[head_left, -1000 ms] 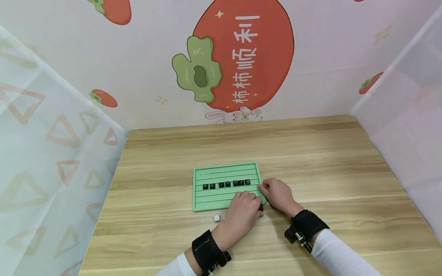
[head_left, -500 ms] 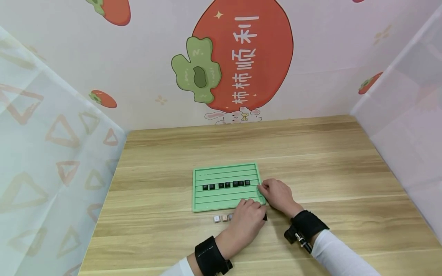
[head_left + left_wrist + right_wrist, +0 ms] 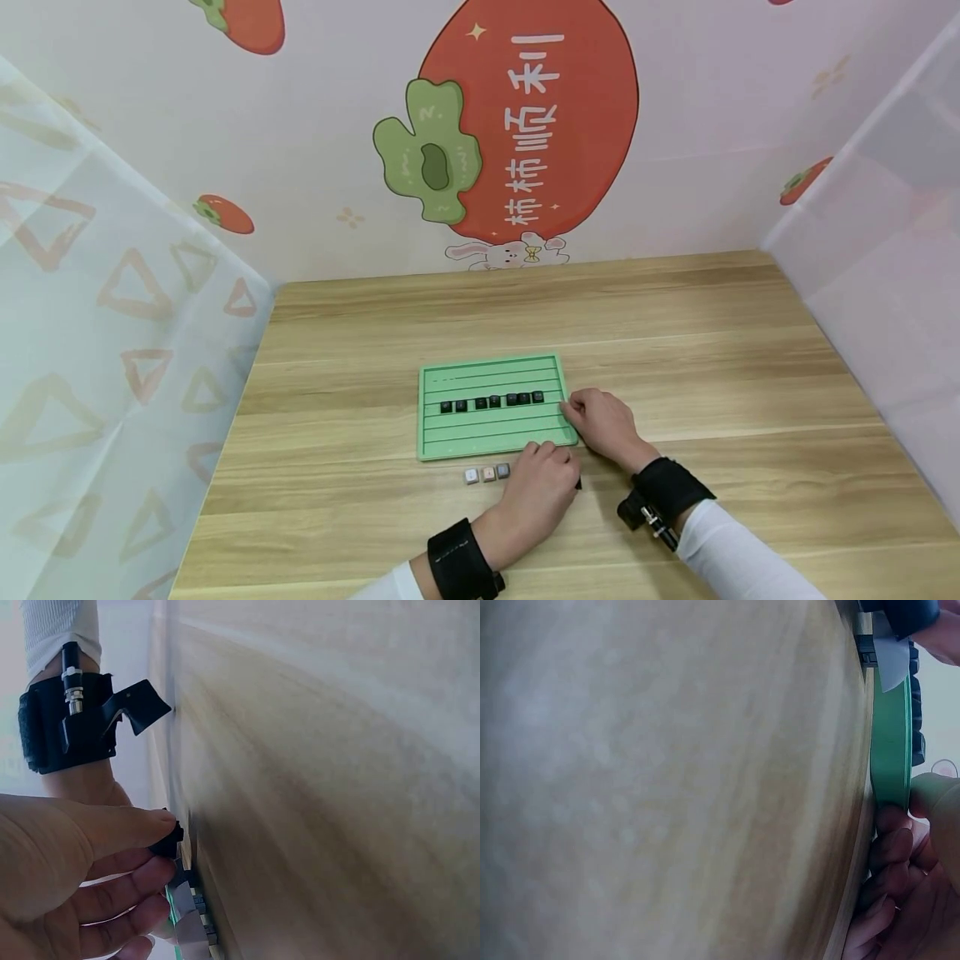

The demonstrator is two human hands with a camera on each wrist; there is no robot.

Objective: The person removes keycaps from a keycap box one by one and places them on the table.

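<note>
In the head view, a green board point(image 3: 457, 446) lies on the wooden table point(image 3: 337, 517), ahead of the left hand point(image 3: 538, 492) and to the left of the right hand point(image 3: 606, 425). Seven black keys point(image 3: 491, 402) sit across its middle, in groups of two, two and three. The left hand is just in front of the board's near edge, its fingertips toward the near right corner; a small black key point(image 3: 579, 483) shows at its right side, mostly hidden. A white key point(image 3: 471, 476), an orange-tinted key point(image 3: 489, 473) and a grey key point(image 3: 503, 471) lie on the table in a short line to the left of that hand, the grey one nearest it. The right hand is at the board's right edge, its fingers bent. Both wrists wear black straps point(image 3: 672, 486) below white sleeves. In the left wrist view, the left hand pinches the small black key between thumb and forefinger, with the other fingers curled below; a thin strip of the board shows beyond them, and the right forearm is farther back. In the right wrist view, the right hand grips the board's end, thumb at its upper rim and fingers curled against it, near the tabletop; the left hand's fingers show at the upper corner, holding something dark.
</note>
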